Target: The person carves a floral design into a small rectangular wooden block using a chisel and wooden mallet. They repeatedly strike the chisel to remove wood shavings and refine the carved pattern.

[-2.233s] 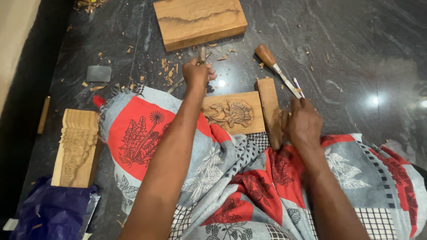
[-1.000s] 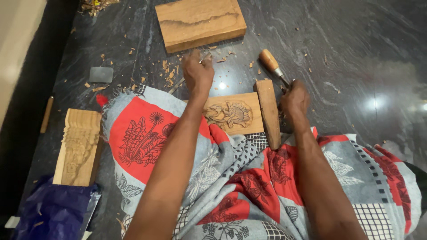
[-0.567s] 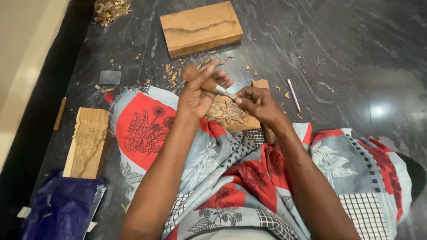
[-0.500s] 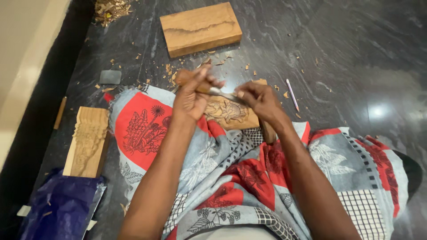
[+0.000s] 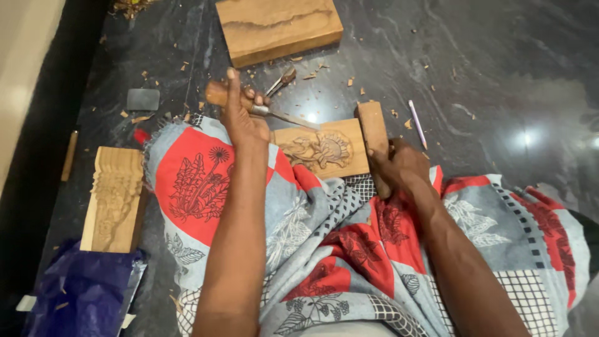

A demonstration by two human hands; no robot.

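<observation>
A small wooden panel with a carved flower (image 5: pixel 321 150) lies on the dark stone floor, against my cloth-covered lap. My left hand (image 5: pixel 242 112) is closed round a wooden-handled chisel (image 5: pixel 277 114), whose metal blade points right over the panel's top left corner. A long wooden block (image 5: pixel 377 138) stands beside the panel's right edge, and my right hand (image 5: pixel 402 167) grips its lower end. A second small chisel (image 5: pixel 282 79) lies on the floor just beyond my left hand.
A large plain wooden block (image 5: pixel 277 28) lies at the top. A carved wooden piece (image 5: pixel 115 198) sits at the left above a blue plastic bag (image 5: pixel 78 293). A pencil (image 5: pixel 417 123), a grey sharpening stone (image 5: pixel 143 98) and wood chips dot the floor.
My right hand passed the wooden-handled chisel to my left hand, then moved back to grip the long wooden block. The view has shifted slightly.
</observation>
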